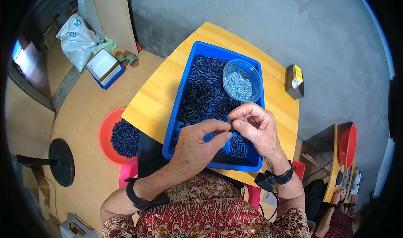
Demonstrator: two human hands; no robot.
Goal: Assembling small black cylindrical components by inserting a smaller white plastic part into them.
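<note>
A blue tray (169, 136) full of small black plastic pieces (203, 85) lies on the wooden table in front of me. Inside it, at the far right, a round clear tub (247, 66) holds many tiny shiny metal bits (238, 87). Over the near half of the tray my two hands meet fingertip to fingertip. My left hand (199, 143) pinches a small black plastic piece (233, 129) between thumb and forefinger. On the other side of that piece, my right hand (258, 129) is closed with thumb and fingertips together; whether it holds a metal bit I cannot tell.
Left of the yellow wooden table (145, 108), a red basin (105, 133) of similar black pieces stands lower down. A dark box (294, 85) sits at the table's right edge by the grey wall. Another person's hands (339, 196) work at a table far right.
</note>
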